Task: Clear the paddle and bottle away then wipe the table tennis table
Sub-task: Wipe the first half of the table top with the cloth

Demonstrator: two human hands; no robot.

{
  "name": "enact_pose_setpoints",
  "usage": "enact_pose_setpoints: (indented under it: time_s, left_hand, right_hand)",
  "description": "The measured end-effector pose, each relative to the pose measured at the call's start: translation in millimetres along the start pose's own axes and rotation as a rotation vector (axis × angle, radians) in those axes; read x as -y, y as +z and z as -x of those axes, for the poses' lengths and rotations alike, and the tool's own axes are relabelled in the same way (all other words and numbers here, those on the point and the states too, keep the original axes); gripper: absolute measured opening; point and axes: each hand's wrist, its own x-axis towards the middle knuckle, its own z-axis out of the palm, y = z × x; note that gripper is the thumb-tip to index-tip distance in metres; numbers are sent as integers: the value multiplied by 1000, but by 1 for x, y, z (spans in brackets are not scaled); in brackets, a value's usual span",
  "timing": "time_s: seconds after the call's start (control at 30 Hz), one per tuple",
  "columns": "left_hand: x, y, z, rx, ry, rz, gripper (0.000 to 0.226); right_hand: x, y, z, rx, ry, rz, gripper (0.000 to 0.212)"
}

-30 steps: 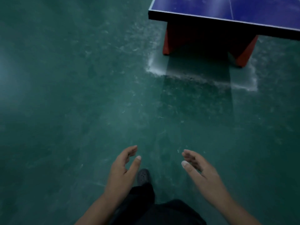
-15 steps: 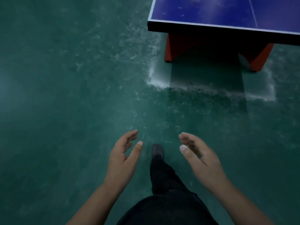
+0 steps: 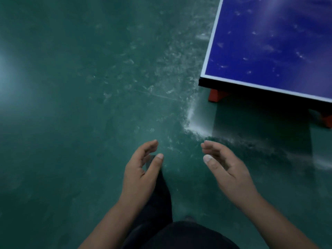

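Note:
The blue table tennis table (image 3: 269, 42) fills the upper right, its near corner and white edge line in view, with pale smudges across its top. Red legs (image 3: 216, 95) show under the near edge. No paddle or bottle is in view. My left hand (image 3: 142, 171) and my right hand (image 3: 228, 169) hover over the green floor below the table corner, palms facing each other, fingers loosely curved, holding nothing.
Scuffed green floor (image 3: 80, 105) spreads to the left and ahead. A pale dust patch (image 3: 197, 126) lies by the table's near leg. My dark trouser leg (image 3: 159, 191) and shoe reach forward between the hands.
The view has swung left and closer, so the table now sits larger at the upper right. Both hands stay empty and have risen slightly in view.

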Motion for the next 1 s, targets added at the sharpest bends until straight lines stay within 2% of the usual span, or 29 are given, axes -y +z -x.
enact_pose_setpoints:
  time_s: [0.2,0.43,0.73,1.0]
  left_hand:
    - [9,-26,-185,70,-10,-36,31]
    - [-15,-35,-391,179,14,-84,30]
    - [-27,13,-622,251,-8,-93,27]
    - [-62,90,-824,289,5,-123,29]
  right_hand:
    - [21,45,-168,-81,10,-30,27]
    - [65,71,-339,-168,38,-76,40]
    - [79,50,-558,-266,95,-108,42]
    - [103,-8,-757,-313,78,-154,41]
